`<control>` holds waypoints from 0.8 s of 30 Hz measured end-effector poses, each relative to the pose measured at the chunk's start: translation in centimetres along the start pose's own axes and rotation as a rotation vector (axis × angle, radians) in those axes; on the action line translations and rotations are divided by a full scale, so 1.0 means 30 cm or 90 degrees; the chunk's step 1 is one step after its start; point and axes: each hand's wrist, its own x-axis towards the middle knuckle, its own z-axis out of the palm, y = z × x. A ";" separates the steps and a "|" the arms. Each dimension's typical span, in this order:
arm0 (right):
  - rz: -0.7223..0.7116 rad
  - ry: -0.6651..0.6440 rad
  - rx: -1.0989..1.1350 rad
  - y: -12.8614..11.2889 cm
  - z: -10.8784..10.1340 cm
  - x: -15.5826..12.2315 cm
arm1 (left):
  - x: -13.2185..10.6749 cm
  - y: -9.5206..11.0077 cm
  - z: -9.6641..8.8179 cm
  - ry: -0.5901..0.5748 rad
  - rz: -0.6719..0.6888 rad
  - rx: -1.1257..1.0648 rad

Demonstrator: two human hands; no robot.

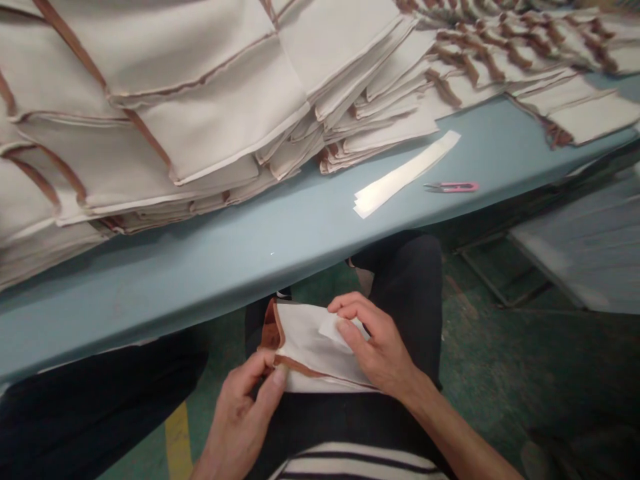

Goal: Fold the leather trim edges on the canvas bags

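Note:
On my lap lies a cream fabric piece (305, 340) with brown trimmed edges. My left hand (245, 413) pinches its near brown edge between thumb and fingers. My right hand (373, 343) rests on the fabric's right side, its fingers bent and pressing a small white paper slip (331, 327) against the cloth. Both hands are below the front edge of the light blue table (225, 260).
Tall stacks of cream fabric pieces with brown trim (150, 113) cover the back of the table, and more are spread at the far right (525, 53). A small pile of white paper strips (405, 175) and pink thread snips (453, 187) lie near the table edge. Green floor lies below.

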 end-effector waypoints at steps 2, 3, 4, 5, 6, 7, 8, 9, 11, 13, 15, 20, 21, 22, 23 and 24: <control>-0.116 -0.032 -0.105 -0.117 -0.051 -0.033 | 0.038 0.030 0.005 -0.005 0.036 -0.018; -0.109 -0.053 -0.139 -0.172 -0.067 -0.056 | 0.055 0.044 0.007 -0.014 0.051 -0.031; -0.074 -0.087 -0.174 -0.219 -0.073 -0.080 | 0.070 0.058 0.010 -0.027 0.063 -0.045; -0.049 -0.105 -0.202 -0.257 -0.072 -0.101 | 0.084 0.072 0.013 -0.043 0.077 -0.062; -0.029 -0.124 -0.232 -0.283 -0.063 -0.117 | 0.096 0.087 0.017 -0.059 0.091 -0.081; -0.015 -0.117 -0.254 -0.297 -0.050 -0.125 | 0.107 0.101 0.022 -0.074 0.103 -0.100; 0.000 -0.107 -0.266 -0.302 -0.034 -0.126 | 0.117 0.116 0.028 -0.090 0.113 -0.117; 0.017 -0.089 -0.271 -0.299 -0.019 -0.122 | 0.125 0.131 0.034 -0.102 0.122 -0.132; 0.054 -0.047 -0.274 -0.284 0.002 -0.103 | 0.141 0.156 0.048 -0.129 0.131 -0.146; 0.087 -0.019 -0.276 -0.269 0.007 -0.086 | 0.155 0.172 0.060 -0.152 0.132 -0.147; 0.108 -0.007 -0.274 -0.260 0.002 -0.076 | 0.168 0.174 0.069 -0.171 0.120 -0.148; 0.113 0.035 -0.230 -0.236 -0.004 -0.063 | 0.193 0.152 0.078 -0.179 0.087 -0.156; 0.108 0.046 -0.227 -0.229 -0.001 -0.059 | 0.195 0.148 0.079 -0.174 0.085 -0.156; 0.104 0.056 -0.227 -0.222 0.003 -0.054 | 0.197 0.144 0.080 -0.170 0.083 -0.156; 0.100 0.064 -0.230 -0.216 0.007 -0.050 | 0.198 0.141 0.080 -0.169 0.078 -0.158; 0.096 0.070 -0.233 -0.211 0.012 -0.046 | 0.199 0.137 0.080 -0.170 0.071 -0.164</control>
